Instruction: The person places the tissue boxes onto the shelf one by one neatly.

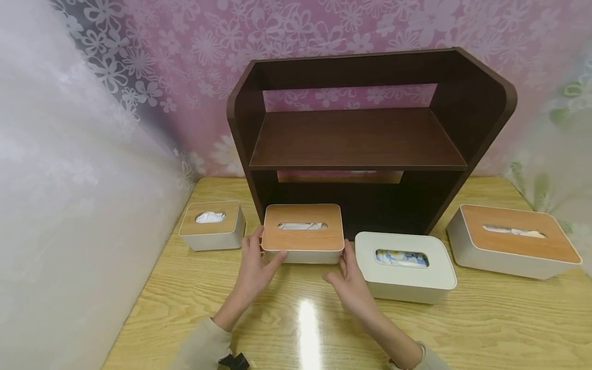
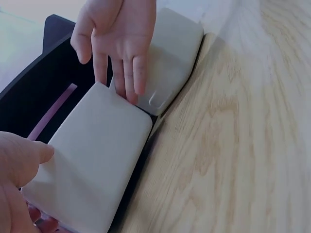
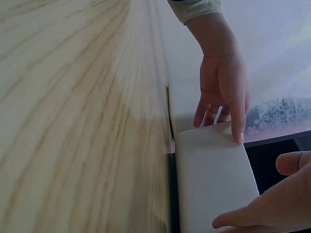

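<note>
A tissue box [image 1: 302, 241] with a wood-look lid and white sides stands between the two hands, at the front of the dark brown shelf's lower compartment. White tissue shows in its slot. My left hand [image 1: 256, 264] grips its left end, thumb on the front face and fingers round the side. At the right end, my right hand [image 1: 353, 285] touches the box with fairly straight fingers, its thumb held off the front face. Right beside that hand is an all-white tissue box [image 1: 407, 277] with blue patterned tissue in its slot.
The two-tier dark brown shelf [image 1: 356, 139] stands at the back against a floral curtain. A small wood-lidded tissue box [image 1: 213, 226] sits left of it, a longer one [image 1: 513, 241] at the right. All rest on the wood-grain table [image 1: 194, 293].
</note>
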`<state>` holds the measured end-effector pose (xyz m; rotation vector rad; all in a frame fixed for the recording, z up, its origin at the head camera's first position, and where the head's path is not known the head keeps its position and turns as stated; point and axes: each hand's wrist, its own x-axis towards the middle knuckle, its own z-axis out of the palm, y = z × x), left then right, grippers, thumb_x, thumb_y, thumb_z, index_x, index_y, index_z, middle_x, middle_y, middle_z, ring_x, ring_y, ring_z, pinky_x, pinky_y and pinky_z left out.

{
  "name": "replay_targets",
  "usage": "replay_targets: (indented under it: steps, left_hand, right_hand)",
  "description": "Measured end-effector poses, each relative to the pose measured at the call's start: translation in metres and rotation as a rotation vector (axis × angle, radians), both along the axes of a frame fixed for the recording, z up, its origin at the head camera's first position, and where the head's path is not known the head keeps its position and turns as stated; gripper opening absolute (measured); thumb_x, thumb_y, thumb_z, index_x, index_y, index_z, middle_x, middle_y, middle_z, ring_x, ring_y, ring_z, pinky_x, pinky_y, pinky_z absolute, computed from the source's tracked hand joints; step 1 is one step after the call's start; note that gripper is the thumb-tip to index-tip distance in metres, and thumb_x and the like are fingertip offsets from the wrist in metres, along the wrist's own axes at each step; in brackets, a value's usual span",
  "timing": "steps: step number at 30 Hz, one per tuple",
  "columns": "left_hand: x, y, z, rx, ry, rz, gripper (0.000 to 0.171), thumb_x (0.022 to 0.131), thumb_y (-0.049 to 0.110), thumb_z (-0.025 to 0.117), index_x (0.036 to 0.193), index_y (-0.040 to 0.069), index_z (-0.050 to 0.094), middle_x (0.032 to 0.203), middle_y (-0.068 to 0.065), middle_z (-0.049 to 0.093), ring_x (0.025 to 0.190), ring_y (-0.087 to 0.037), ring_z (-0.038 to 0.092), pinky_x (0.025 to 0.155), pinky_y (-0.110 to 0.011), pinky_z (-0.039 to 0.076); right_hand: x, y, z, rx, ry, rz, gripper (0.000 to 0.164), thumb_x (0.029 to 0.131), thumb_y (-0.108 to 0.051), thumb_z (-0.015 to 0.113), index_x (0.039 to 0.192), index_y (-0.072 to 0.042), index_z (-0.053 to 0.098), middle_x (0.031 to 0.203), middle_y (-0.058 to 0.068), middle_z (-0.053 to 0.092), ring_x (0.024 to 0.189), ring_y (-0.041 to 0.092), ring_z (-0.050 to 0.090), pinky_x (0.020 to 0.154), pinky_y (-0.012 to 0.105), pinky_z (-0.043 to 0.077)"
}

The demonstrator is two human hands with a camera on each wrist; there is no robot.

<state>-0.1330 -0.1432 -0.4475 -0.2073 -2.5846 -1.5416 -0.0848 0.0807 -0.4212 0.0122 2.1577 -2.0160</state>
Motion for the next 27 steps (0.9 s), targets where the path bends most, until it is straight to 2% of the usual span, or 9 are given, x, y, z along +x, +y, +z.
replay_targets:
  steps: [5, 10, 20, 27]
  left_hand:
    - [0.009, 0.003, 0.002, 0.084, 0.023, -0.026, 0.088, 0.092, 0.022, 0.070, 0.156, -0.001, 0.013, 0.136, -0.022, 0.031, 0.116, -0.032, 0.036, 0.100, -0.054, 0.038]
    - [0.015, 0.007, 0.004, 0.156, 0.000, -0.057, 0.089, 0.093, 0.014, 0.067, 0.157, -0.001, 0.007, 0.148, -0.022, 0.024, 0.130, -0.037, 0.032, 0.107, -0.059, 0.033]
    - [0.009, 0.006, 0.002, 0.291, -0.027, -0.035, 0.075, 0.095, 0.006, 0.061, 0.154, -0.004, 0.016, 0.156, -0.020, 0.024, 0.141, -0.037, 0.029, 0.115, -0.057, 0.027]
    - [0.002, 0.007, -0.002, 0.327, -0.030, -0.040, 0.070, 0.095, 0.001, 0.058, 0.153, -0.002, 0.019, 0.156, -0.019, 0.025, 0.143, -0.036, 0.028, 0.115, -0.055, 0.027]
  right_hand:
    - [-0.003, -0.001, 0.000, -0.001, 0.001, 0.003, 0.096, 0.093, -0.009, 0.055, 0.158, -0.014, -0.016, 0.165, 0.009, -0.010, 0.152, 0.030, -0.003, 0.120, 0.051, 0.010]
    - [-0.009, -0.002, 0.001, 0.002, 0.007, -0.028, 0.096, 0.094, -0.010, 0.055, 0.158, -0.015, -0.015, 0.166, 0.007, -0.009, 0.152, 0.027, -0.002, 0.120, 0.050, 0.009]
    - [-0.020, -0.007, -0.002, -0.026, -0.015, -0.073, 0.094, 0.093, -0.008, 0.055, 0.158, -0.011, -0.014, 0.166, 0.009, -0.005, 0.153, 0.026, 0.001, 0.121, 0.049, 0.011]
    - [-0.026, -0.008, -0.004, -0.064, -0.010, -0.122, 0.093, 0.094, -0.007, 0.054, 0.158, -0.010, -0.012, 0.166, 0.011, -0.007, 0.153, 0.027, 0.000, 0.122, 0.046, 0.010]
